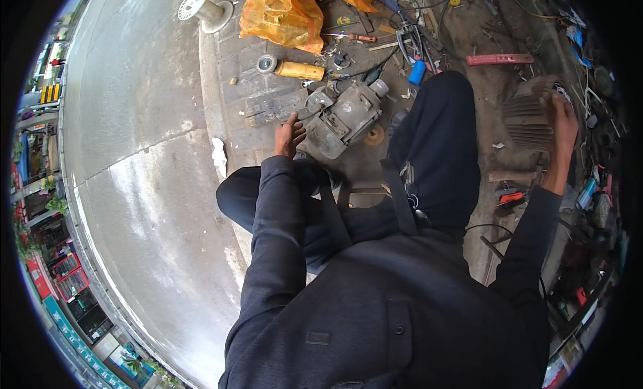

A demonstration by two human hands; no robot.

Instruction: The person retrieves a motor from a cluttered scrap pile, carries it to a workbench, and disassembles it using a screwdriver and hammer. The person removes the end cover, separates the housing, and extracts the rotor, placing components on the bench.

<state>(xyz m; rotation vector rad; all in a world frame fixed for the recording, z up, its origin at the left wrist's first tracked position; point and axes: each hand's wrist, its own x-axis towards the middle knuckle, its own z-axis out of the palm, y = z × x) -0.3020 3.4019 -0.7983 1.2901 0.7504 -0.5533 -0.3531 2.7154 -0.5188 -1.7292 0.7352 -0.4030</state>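
My left hand is beside a grey metal machine casing that lies on the ground in front of me. Its fingers are curled close to the casing's left end, and whatever they may pinch is too small to make out. Out to the right, my right hand grips the end of a ribbed, rusty-brown motor housing, its fingers bent over the rim near a round opening. Part of that opening is hidden by the hand. Between my feet and the casing sits a small brownish disc.
Beyond the casing lie a yellow angle grinder, an orange mesh bag and a screwdriver. A white spool stands at far left. A red bar lies near the ribbed housing. Cables and scrap crowd the right side.
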